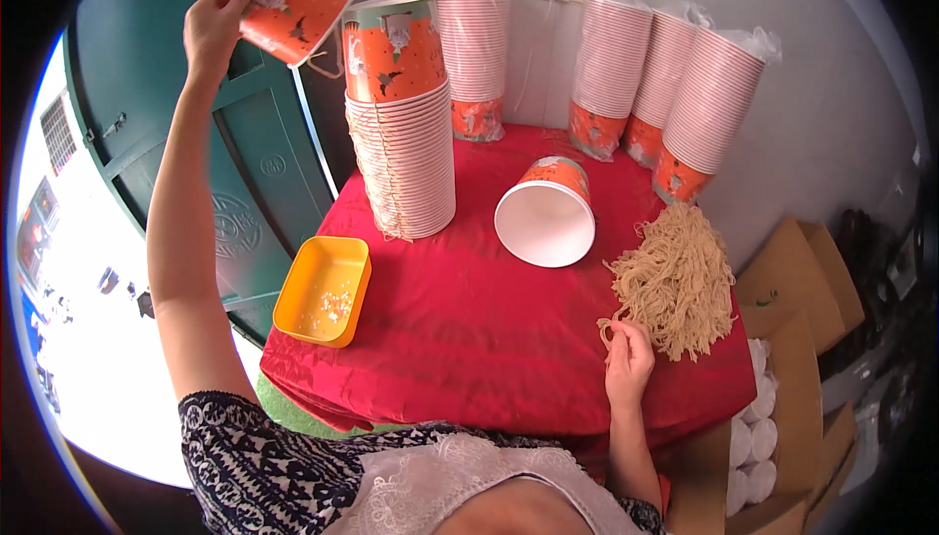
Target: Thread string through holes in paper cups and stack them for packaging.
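My left hand is raised at the upper left, gripping an orange patterned paper bucket by its edge. A thin cord loop hangs from that bucket. Just to its right stands a tall upside-down stack of nested buckets, cords hanging down its side. At the right, my right hand is closed in a pinch on a strand of tan cord beside the pile of cords. Another bucket lies on its side mid-table, white inside toward me.
A red cloth covers the table. A yellow tray with small white bits sits at the left. Bagged bucket stacks line the back wall. Cardboard boxes with white rolls stand at the right; a green door is at the left.
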The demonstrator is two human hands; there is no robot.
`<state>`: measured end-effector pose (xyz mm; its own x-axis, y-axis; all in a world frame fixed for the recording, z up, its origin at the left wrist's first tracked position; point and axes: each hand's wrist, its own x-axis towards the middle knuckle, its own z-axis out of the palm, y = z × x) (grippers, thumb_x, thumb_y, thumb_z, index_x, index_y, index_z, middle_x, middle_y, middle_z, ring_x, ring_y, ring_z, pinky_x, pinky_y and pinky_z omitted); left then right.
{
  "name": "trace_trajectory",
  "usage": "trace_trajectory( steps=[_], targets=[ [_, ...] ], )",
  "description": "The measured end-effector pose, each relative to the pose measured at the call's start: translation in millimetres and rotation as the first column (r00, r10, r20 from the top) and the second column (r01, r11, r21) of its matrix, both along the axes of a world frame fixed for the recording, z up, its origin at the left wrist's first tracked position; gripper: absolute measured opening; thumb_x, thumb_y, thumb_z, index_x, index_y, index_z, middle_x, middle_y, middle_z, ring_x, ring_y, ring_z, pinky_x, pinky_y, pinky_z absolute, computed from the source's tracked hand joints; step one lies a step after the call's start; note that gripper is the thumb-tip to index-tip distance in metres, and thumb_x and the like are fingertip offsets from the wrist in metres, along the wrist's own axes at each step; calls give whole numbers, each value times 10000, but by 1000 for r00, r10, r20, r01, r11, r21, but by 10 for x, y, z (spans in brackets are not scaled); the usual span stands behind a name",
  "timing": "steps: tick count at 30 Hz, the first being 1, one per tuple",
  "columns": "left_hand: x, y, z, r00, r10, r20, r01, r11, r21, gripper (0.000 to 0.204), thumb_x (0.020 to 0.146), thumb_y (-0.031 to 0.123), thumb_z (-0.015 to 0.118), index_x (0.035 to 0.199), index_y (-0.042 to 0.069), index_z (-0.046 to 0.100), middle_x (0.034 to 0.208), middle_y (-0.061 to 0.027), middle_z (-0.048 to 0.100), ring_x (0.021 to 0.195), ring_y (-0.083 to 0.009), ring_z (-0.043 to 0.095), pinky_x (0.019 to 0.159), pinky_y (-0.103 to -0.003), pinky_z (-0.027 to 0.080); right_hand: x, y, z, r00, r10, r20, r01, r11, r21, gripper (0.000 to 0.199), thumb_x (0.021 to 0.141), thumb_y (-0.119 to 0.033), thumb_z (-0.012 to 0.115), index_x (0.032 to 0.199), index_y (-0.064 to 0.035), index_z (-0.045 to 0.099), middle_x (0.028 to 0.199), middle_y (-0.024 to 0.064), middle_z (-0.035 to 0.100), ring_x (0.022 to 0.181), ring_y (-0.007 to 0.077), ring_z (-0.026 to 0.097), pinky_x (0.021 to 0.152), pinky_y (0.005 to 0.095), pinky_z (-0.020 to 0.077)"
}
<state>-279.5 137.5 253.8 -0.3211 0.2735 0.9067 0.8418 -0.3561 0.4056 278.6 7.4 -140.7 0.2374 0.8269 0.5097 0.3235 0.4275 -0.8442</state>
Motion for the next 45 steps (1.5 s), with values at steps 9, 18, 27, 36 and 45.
trace_trajectory(
  steps=[9,18,27,36,45],
  targets=[
    [135,558,375,938,-246,-243,213,965,-153,232,948,260,679,1047,54,719,796,1,684,672,-62,612,577,-220,500,-52,-16,56,1000,23,7,-22,999,-25,131,944,30,543,990,62,662,998,126,661,881,212,646,775,309,526],
    [1260,323,274,890,-125,-438,36,978,-205,129,764,123,739,818,5,735,710,-122,706,665,-209,679,621,-351,539,-40,-43,66,1000,5,-25,-7,999,-42,131,955,25,541,975,58,666,980,104,650,800,155,609,677,279,504],
    [1300,355,198,849,-95,-519,-30,973,-227,142,762,134,746,822,5,749,737,-153,712,681,-266,692,650,-386,543,-17,-73,64,1000,5,-22,-7,997,-72,141,966,3,543,980,57,672,958,91,642,740,135,572,644,263,478],
    [1389,517,241,863,-93,-496,-119,917,-380,169,747,134,765,859,8,763,799,-184,728,758,-304,717,727,-408,563,-19,-78,59,999,3,-32,-4,999,-51,139,951,9,545,974,58,673,950,92,650,709,127,556,632,259,466],
    [1398,479,112,856,-107,-505,-136,897,-422,158,775,122,761,894,19,777,866,-181,747,807,-301,726,742,-413,568,-21,-89,60,1000,8,-17,-9,998,-69,144,950,2,541,977,54,673,941,88,649,690,123,547,620,259,457]
  ],
)
